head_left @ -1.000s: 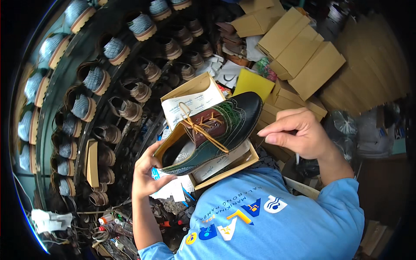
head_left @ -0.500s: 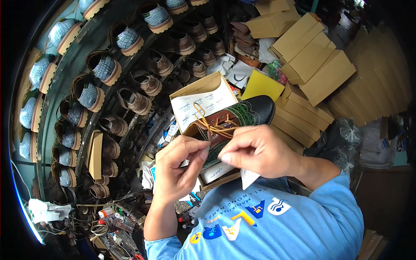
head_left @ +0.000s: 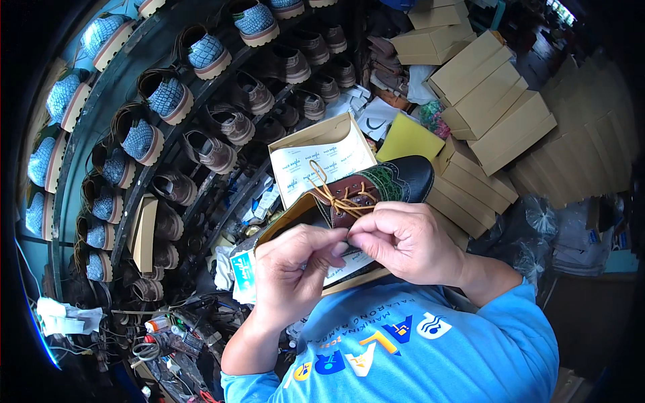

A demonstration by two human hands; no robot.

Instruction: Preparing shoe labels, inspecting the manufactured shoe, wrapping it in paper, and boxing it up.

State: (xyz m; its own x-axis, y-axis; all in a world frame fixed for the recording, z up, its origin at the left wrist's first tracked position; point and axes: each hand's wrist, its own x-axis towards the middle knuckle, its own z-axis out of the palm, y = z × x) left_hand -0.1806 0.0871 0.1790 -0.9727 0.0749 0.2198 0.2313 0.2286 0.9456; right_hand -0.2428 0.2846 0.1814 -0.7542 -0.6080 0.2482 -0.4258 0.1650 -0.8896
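- Green, brown and black leather on the shoe (head_left: 377, 183), which sits mid-scene in front of the person, sole down as far as I can see, toe off to the far right.
- Its tan laces (head_left: 342, 203) are tied, with one loop sticking up.
- Left hand (head_left: 290, 272) is over the near side of the shoe, thumb and index finger pinched together, other fingers curled in. Can't tell what's in that pinch, if anything.
- Right hand (head_left: 406, 245) comes in from the right, also pinched nearly closed, tips right up against the left hand's. Whatever might be between them is too small to make out.
- Open box (head_left: 310, 134) lies around and behind the shoe, with white printed paper (head_left: 319, 171) on its far part.
- Blue-and-white card (head_left: 243, 274) just left of the left hand.
- Yellow pad (head_left: 411, 136) past the toe, and a bunch of tan cartons (head_left: 480, 91) stacked to the far right.
- Whole left side is racks (head_left: 124, 74) of shoes, some with blue scaly heels, others plain brown.
- Messy clutter (head_left: 171, 346) near left, with wires and a small orange-and-white bottle (head_left: 158, 325).
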